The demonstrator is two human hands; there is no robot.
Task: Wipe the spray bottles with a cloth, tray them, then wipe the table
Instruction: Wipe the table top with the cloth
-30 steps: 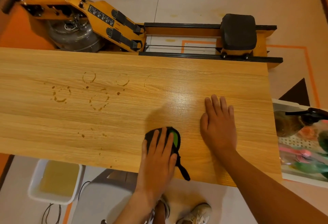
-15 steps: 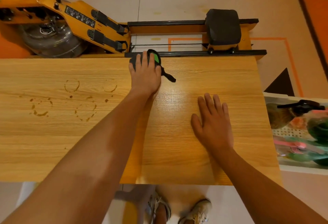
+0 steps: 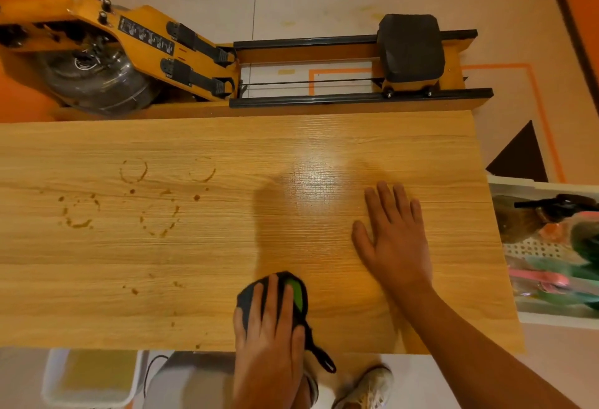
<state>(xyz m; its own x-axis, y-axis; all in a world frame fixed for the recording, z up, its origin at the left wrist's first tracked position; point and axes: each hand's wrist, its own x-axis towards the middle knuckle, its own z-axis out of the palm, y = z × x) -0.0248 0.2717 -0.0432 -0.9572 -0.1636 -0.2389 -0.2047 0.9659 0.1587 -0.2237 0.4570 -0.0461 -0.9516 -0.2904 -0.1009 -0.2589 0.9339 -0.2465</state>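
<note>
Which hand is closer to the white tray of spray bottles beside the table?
The right hand. It lies flat on the table toward its right end, the side where the tray sits. The left hand presses the cloth at the near edge, farther left.

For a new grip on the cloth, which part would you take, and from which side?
Probably the black loop trailing off the cloth past the near edge of the table: it hangs free, so pinch it from the near side. The left hand presses flat on the rest.
</note>
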